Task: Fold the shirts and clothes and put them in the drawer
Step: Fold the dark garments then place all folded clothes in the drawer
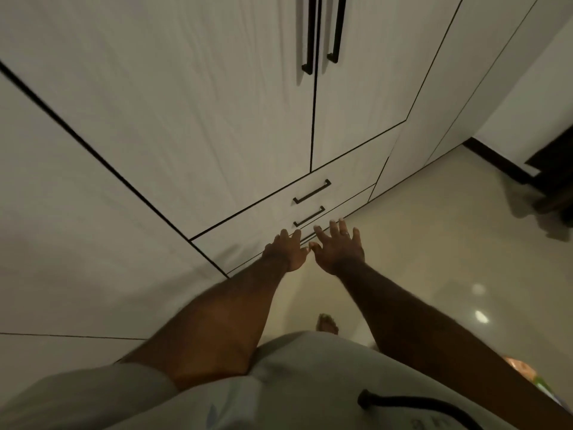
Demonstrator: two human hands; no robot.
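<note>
A white wardrobe fills the view, with stacked drawers at its foot. The top drawer (338,178) and the middle drawer (266,225) each carry a black bar handle and sit flush. My left hand (286,251) and my right hand (339,246) reach down side by side to the lowest drawer front (248,265), fingers spread and straight, fingertips at its upper edge. Neither hand holds anything. No shirts or other clothes are in view.
Two tall wardrobe doors (217,103) with long black handles stand shut above the drawers. The glossy tiled floor (434,243) stretches to the right. A dark piece of furniture (555,181) stands at the far right. My bare foot (327,324) is below the hands.
</note>
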